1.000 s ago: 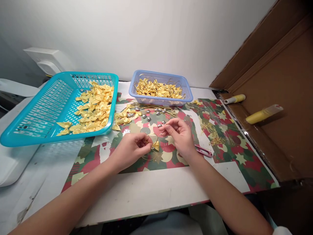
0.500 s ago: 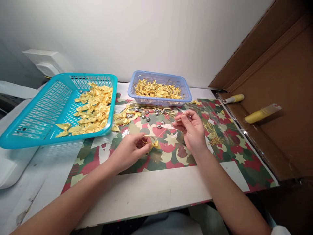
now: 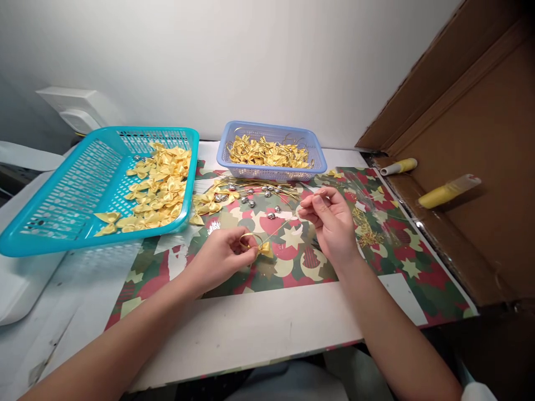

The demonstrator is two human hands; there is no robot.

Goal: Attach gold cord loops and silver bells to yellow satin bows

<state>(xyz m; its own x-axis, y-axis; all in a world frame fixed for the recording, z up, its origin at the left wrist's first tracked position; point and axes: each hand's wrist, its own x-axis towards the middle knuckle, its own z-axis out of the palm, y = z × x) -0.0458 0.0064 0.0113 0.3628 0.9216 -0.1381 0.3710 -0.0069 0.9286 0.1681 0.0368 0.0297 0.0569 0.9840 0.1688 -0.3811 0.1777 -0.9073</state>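
My left hand [image 3: 225, 252] pinches a yellow satin bow [image 3: 264, 249] with a gold cord looped above the fingers. From the bow a thin gold cord [image 3: 278, 227] runs slanting up to my right hand [image 3: 330, 223], whose thumb and fingertips are closed on its far end. The cord looks taut between both hands. Beyond them, several small silver bells [image 3: 251, 204] lie scattered on the patterned paper, close to a bundle of gold cords [image 3: 261, 184].
A turquoise basket [image 3: 193, 167] of yellow bows stands at left. Behind, a blue basket [image 3: 271, 172] holds bows with cords. Loose bows [image 3: 204, 205] lie between them. Short gold cord pieces [image 3: 368, 228] lie at right, beside a cardboard wall [image 3: 472, 128] with two yellow-wrapped tubes [image 3: 449, 192].
My right hand has shifted slightly to the right with the cord end. The loop at my left fingers shows more openly now. The bow stays in nearly the same place.
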